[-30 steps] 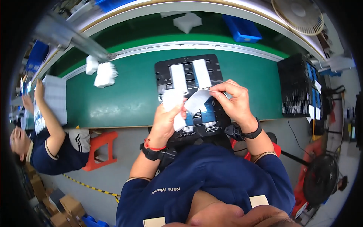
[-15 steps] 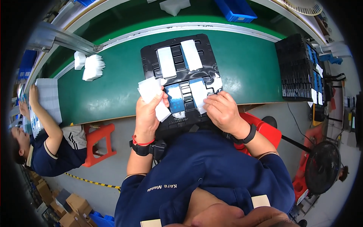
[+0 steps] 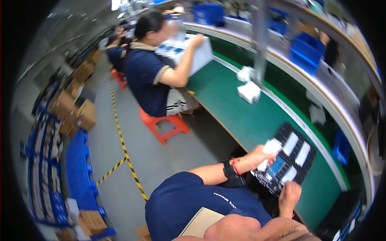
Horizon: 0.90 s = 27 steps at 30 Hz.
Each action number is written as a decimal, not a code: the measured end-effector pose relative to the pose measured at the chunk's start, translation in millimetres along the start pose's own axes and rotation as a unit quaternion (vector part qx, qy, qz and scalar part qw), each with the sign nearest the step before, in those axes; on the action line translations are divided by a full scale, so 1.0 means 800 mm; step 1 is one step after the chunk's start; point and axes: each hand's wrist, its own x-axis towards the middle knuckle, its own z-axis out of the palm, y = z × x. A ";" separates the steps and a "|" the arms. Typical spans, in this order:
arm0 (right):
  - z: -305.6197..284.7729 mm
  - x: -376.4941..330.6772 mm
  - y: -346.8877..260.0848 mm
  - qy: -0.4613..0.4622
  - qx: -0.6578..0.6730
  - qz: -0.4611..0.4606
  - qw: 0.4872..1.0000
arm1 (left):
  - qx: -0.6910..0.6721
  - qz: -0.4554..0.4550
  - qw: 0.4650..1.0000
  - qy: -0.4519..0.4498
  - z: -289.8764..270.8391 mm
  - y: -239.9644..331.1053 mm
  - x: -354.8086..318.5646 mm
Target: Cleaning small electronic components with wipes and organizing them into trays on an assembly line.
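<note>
Hands of yours work at the black plastic tray (image 3: 298,141) on the green counter (image 3: 241,116): left hand (image 3: 261,154) grasps white folded sheets (image 3: 270,148), right hand (image 3: 290,193) rests loosely curled on the tray edge.

black moulded tray (image 3: 299,138) with white pieces (image 3: 290,143) and a blue one (image 3: 276,166). green conveyor belt (image 3: 241,116). red-orange plastic stool (image 3: 163,122). blue bins (image 3: 303,48). yellow-black striped floor tape (image 3: 122,148). navy shirt (image 3: 189,199); red wrist cord (image 3: 234,165).
</note>
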 end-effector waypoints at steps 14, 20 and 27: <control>0.004 0.009 -0.001 0.040 0.021 -0.029 0.999 | -0.017 0.070 0.997 0.029 -0.033 0.009 -0.082; -0.008 0.024 -0.030 0.076 0.284 0.099 0.951 | 0.094 0.057 0.993 -0.038 -0.011 0.015 -0.080; 0.011 0.051 -0.064 0.086 0.317 0.119 0.937 | 0.176 0.023 0.974 -0.138 0.022 0.004 -0.065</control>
